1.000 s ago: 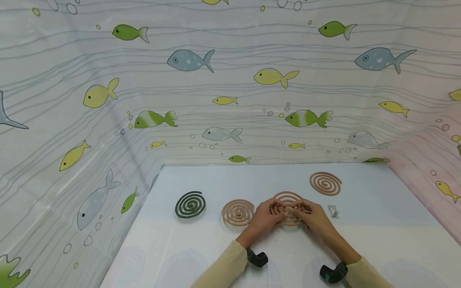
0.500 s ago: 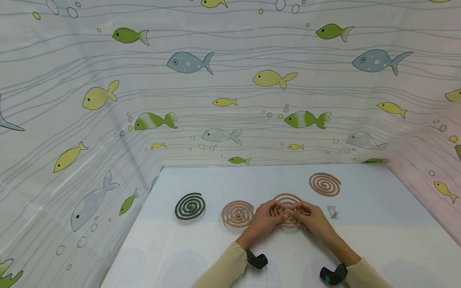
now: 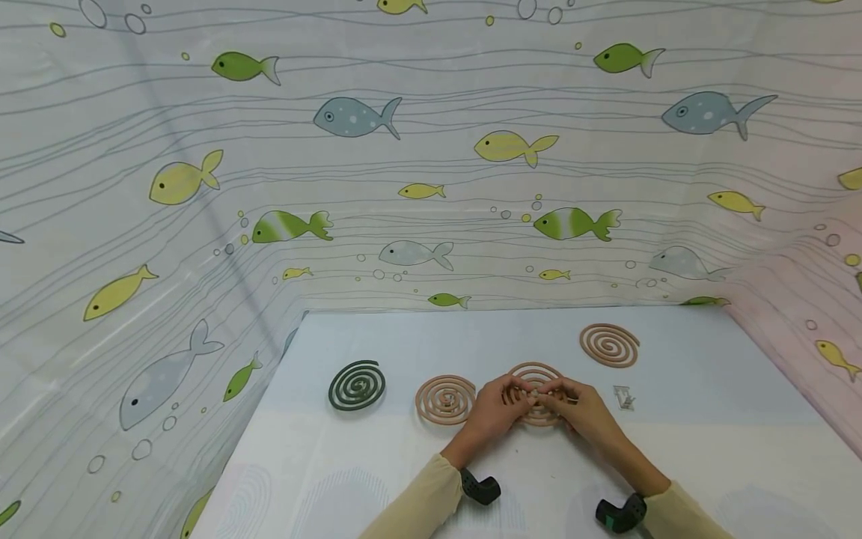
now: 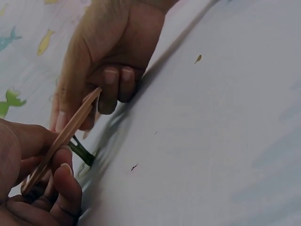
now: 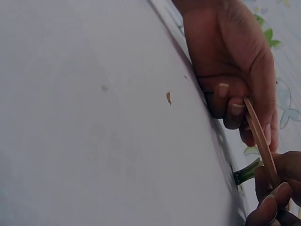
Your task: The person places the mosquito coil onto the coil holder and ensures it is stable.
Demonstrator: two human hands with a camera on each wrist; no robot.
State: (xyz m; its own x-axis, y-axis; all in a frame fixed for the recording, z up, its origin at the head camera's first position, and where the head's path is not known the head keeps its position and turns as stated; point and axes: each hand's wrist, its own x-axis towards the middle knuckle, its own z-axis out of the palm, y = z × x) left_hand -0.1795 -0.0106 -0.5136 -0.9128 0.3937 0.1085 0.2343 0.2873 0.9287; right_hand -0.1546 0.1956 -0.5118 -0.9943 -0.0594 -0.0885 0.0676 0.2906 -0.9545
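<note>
Both hands hold a brown mosquito coil point(image 3: 536, 364) just above the table. My left hand point(image 3: 494, 410) grips its left side, and my right hand point(image 3: 587, 412) grips its right side. Thumbs and fingertips meet near the coil's centre, where a small pale piece shows. In the left wrist view the coil point(image 4: 75, 121) appears edge-on and tilted, with a dark green strip point(image 4: 82, 153) reaching down under it. The right wrist view shows the same green strip point(image 5: 247, 173) below the coil. What it joins is hidden by fingers.
Left of the hands lies another brown coil point(image 3: 444, 400) with a small stand at its centre. Farther left is a dark green coil point(image 3: 357, 385). A third brown coil point(image 3: 609, 345) lies at the back right, near small metal stands point(image 3: 624, 397). Fish-patterned sheeting surrounds the white table.
The thumbs and fingertips shift slightly at the coil's centre, and the small pale piece shows more clearly. Both hands keep their grip in nearly the same place.
</note>
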